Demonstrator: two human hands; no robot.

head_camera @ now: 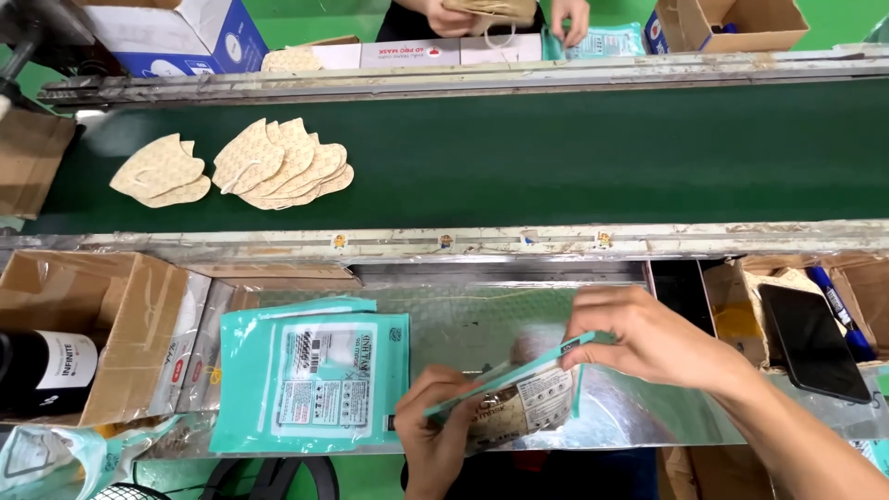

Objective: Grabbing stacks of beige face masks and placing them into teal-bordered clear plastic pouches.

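Two hands on one teal pouch, tilted up over the shiny worktop.

Starting big: the green conveyor belt runs across the top with two fanned heaps of beige masks on it, well apart from the hands. Below it, the foil-covered worktop carries a stack of flat teal pouches just left of the action. Now the pouch in play: its long axis slants from lower left up to upper right, mouth edge raised. The left hand grips the low corner, fingers curled around it; the right hand pinches the high end from above. Both sit on it, the stack nearer the left hand.
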